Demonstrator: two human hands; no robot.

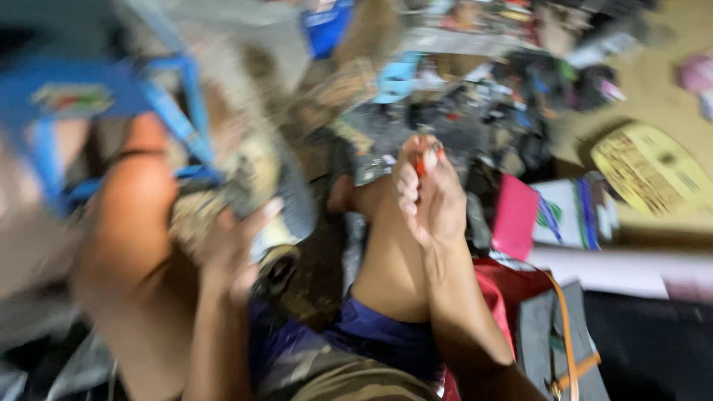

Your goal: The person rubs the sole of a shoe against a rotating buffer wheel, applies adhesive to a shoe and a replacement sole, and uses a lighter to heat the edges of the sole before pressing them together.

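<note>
Head view, heavily motion-blurred: your right hand (425, 194) has its grip closed on a small orange-red object (425, 158), pinched at the fingertips and held upright above your bare knee (386, 245); what kind of thing it is cannot be told. Your left hand (232, 249) is closed around the lower edge of a bulky grey, worn-looking item (252, 186), rounded in outline, with a dull, mottled surface; it lies to the left of the small object, apart from it, with your knee between the two. That item's long axis runs roughly up and to the left, toward a blue metal frame (178, 119) of thin straight bars just behind it; whether frame and item are joined cannot be told. The right hand is the nearer one to the small object, the left the nearer to the grey item. Outward from the hands, note a floor (661, 74) of tan colour strewn with dark small parts (475, 111), a pink flat card (515, 215), a yellow oval printed sheet (650, 169), and a grey bag (553, 341) with an orange strap at lower right.
</note>
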